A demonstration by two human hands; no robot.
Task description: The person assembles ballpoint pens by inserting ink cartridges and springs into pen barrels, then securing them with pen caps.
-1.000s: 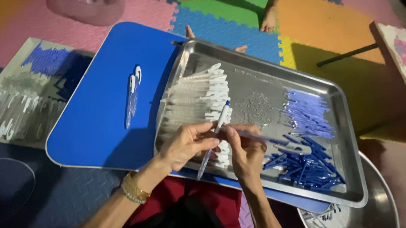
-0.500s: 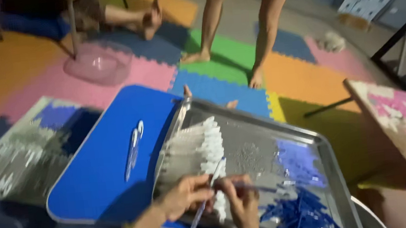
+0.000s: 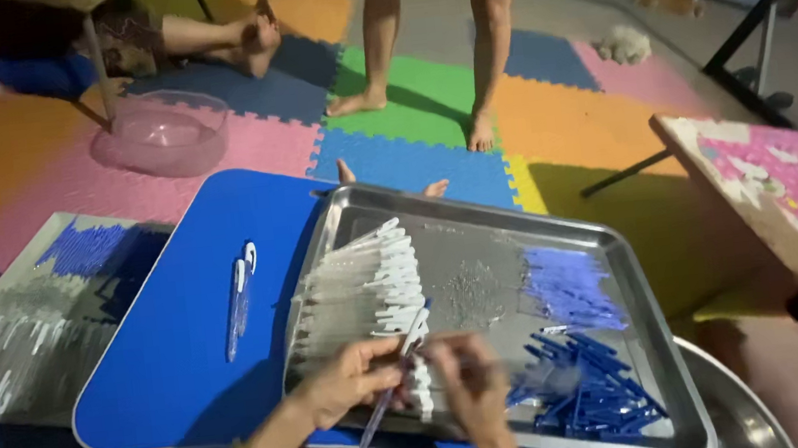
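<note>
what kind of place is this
Probably a home or small workshop room where people sit on the floor assembling pens: coloured foam puzzle mats cover the floor, a low blue table carries a metal tray of pen parts, and barefoot people stand nearby.

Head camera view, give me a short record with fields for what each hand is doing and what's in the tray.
left hand: left hand pinching a clear pen barrel
right hand: right hand at the barrel's white upper end
tray: metal tray on blue table
tray contents: clear barrels, pale violet parts, dark blue caps
table: two finished pens
</note>
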